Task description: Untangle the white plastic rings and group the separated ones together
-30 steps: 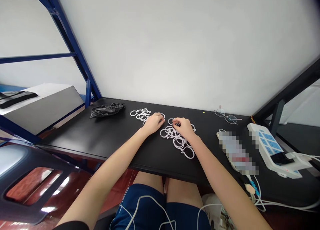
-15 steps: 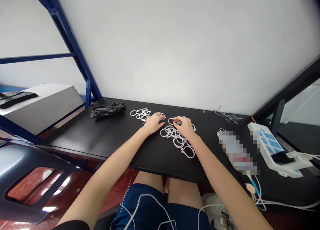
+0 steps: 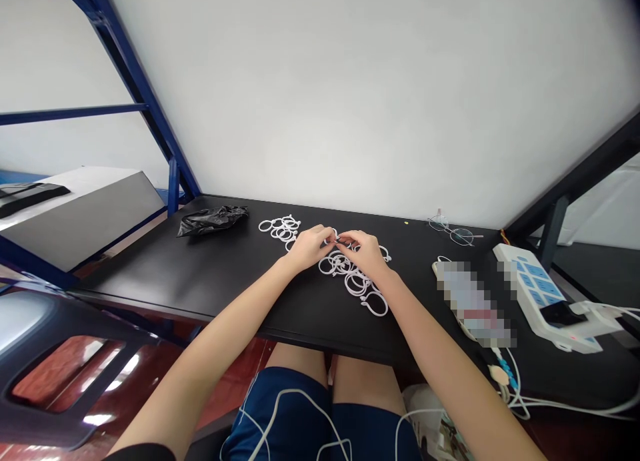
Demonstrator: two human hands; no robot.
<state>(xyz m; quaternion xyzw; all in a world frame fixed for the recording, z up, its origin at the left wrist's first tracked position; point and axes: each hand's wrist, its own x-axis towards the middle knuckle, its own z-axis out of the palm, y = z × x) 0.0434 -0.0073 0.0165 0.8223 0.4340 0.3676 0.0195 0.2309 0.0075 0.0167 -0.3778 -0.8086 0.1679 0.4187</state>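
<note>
My left hand (image 3: 311, 246) and my right hand (image 3: 365, 253) meet above the black table, fingertips almost touching. Between them is a white plastic ring (image 3: 329, 235), which looks like a curtain ring; both hands pinch it, and the fingers partly cover it. Below and partly under my right hand lies a loose pile of similar white rings (image 3: 356, 284). A second group of white rings (image 3: 284, 229) lies left of my left hand, some overlapping. The fingers hide the exact place where the ring is gripped.
On the black table (image 3: 225, 281) lie a crumpled black plastic bag (image 3: 213, 221) at the left, eyeglasses (image 3: 457, 234) at the back right, a blurred phone (image 3: 470, 304) on a cable, and a white power strip (image 3: 540, 294). A blue frame post (image 3: 145, 94) rises at the left.
My right hand has moved left and its fingertips have come together with those of my left hand at the ring. The ring piles lie as before.
</note>
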